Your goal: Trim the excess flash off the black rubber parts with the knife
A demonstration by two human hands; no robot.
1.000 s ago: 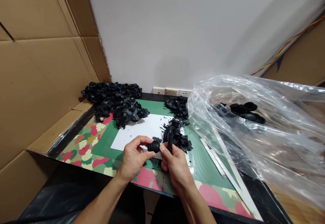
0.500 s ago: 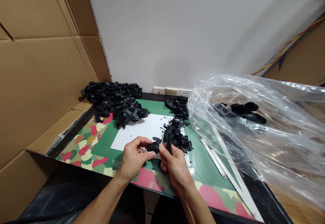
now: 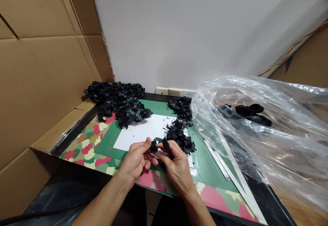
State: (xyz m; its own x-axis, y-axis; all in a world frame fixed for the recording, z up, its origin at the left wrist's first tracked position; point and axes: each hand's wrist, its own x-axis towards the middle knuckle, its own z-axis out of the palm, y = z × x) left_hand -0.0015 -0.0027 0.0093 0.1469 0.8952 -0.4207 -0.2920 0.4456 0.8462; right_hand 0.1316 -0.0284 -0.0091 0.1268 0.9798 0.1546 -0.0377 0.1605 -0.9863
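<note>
My left hand holds a small black ribbed rubber bellows by its near side, thumb uppermost and lower fingers curled beneath. My right hand is closed around a short, black, handle-like object that sticks up between thumb and fingers; its exact kind I cannot make out. The right fingertips meet the bellows' right side. Just beyond this hand lies a heap of black ribbed rubber pieces, partly on a white sheet strewn with black scraps.
A larger pile of black rubber parts sits at the back left, beside a cardboard wall. Black scraps lie at the back. On the right, a clear plastic bag holds black parts, near white strips on the green mat.
The bellows has been turned between my hands, its ribs now facing differently. My left thumb has lifted onto its top, and the black handle-like object in my right hand has tilted left.
</note>
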